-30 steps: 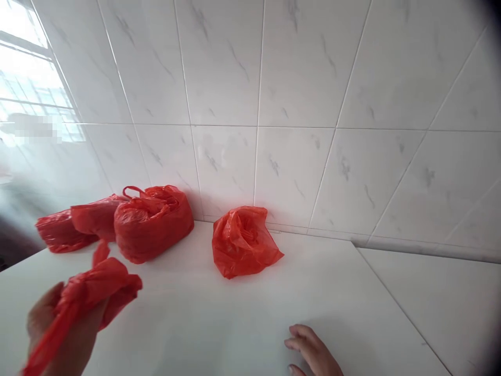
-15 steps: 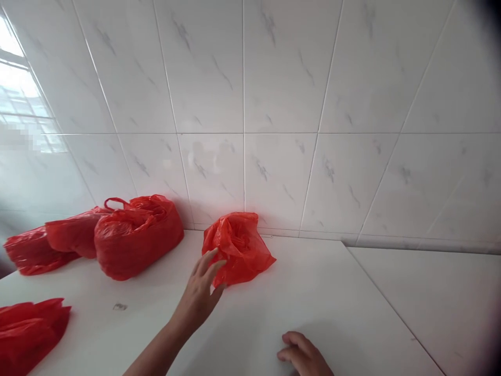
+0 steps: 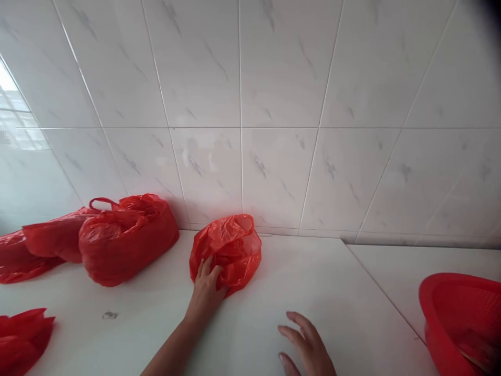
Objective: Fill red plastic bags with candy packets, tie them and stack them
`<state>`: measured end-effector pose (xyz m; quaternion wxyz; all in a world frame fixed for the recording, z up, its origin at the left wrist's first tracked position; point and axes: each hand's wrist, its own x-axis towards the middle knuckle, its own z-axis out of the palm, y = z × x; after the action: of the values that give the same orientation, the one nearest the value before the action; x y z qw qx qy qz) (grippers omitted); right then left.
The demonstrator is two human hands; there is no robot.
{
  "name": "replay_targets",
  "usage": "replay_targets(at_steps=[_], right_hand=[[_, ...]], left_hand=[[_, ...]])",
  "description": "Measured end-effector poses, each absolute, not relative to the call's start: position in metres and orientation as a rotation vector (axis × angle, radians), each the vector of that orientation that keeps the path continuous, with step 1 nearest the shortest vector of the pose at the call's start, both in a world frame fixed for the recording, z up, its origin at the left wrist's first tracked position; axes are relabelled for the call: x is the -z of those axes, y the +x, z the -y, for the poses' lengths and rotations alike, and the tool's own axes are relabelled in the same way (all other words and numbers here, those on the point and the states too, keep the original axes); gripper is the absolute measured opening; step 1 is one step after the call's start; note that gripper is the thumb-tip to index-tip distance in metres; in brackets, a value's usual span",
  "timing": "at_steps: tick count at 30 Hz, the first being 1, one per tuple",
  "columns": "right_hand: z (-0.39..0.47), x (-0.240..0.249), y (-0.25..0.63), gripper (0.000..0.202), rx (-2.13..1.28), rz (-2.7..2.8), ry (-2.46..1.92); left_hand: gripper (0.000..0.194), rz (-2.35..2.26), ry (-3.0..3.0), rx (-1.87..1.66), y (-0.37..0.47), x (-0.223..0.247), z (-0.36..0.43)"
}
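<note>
My left hand [image 3: 207, 287] rests on the near left side of a crumpled, thin red plastic bag [image 3: 240, 253] by the wall. Its fingers are spread and the fingertips touch the plastic; I see no grip around it. The bag's top is loose, with a handle loop at its upper right. My right hand [image 3: 307, 344] hovers near the front of the white table [image 3: 250, 324], fingers apart and holding nothing. It is apart from the bag, to its lower right.
Several bulky red plastic bags [image 3: 129, 243] stand against the tiled wall [image 3: 279, 177] at left. Part of another red bag [image 3: 25, 339] lies at front left. A small mark or scrap [image 3: 110, 315] is nearby. At right is a red perforated plastic basket [image 3: 434, 318] with unclear contents.
My left hand has moved onto the red bag, whose shape has become rounder. My right hand has opened wider and shifted slightly forward. The red basket has come into view at right.
</note>
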<state>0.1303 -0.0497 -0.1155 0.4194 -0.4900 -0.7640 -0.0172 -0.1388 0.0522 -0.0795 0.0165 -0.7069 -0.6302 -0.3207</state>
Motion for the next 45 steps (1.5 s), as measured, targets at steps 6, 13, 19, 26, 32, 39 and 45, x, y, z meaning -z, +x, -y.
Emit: replay_targets(at_steps=[6,13,19,26,32,39,45], right_hand=[[-0.008,0.047,0.061,0.027,0.085,1.798,-1.163],[-0.048,0.035,0.032,0.058,-0.520,1.651,-1.448],[-0.028,0.043,0.040,0.028,-0.811,1.841,-1.304],[-0.021,0.049,0.077,0.041,-0.934,1.601,-1.432],[-0.018,0.042,0.118,0.035,-0.912,1.246,-1.407],[0.003,0.053,0.156,0.027,-0.851,1.030,-1.454],[0.021,0.058,0.135,0.029,-0.810,1.059,-1.462]], left_hand=[[0.014,1.666,-2.432,1.091,-0.130,0.067,-0.029],[0.033,1.172,-2.490,1.265,-0.126,0.052,-0.011],[0.054,1.351,-2.500,0.900,-0.122,0.058,-0.027],[0.049,1.887,-2.319,0.722,-0.140,0.064,-0.036],[0.042,2.027,-2.115,0.821,-0.157,0.071,-0.049],[0.037,2.066,-1.777,1.147,-0.184,0.045,-0.075],[0.039,1.510,-2.519,1.534,-0.098,0.037,-0.016]])
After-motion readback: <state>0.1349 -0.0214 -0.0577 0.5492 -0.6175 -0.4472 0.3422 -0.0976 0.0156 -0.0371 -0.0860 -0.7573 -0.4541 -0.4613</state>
